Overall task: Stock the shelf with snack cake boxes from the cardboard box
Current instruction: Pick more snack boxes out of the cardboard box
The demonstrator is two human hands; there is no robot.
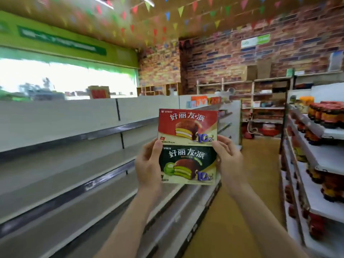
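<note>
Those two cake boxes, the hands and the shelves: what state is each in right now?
Red box: held up, above the green one.
Green box: held up, below the red.
Left hand: gripping the boxes' left edge.
Right hand: gripping their right edge.
Left shelves: bare.
Right shelves: stocked with jars.

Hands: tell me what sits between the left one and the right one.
In the head view, two snack cake boxes sit between the left hand and right hand: a red box above a green box, each hand gripping a side edge.
</note>
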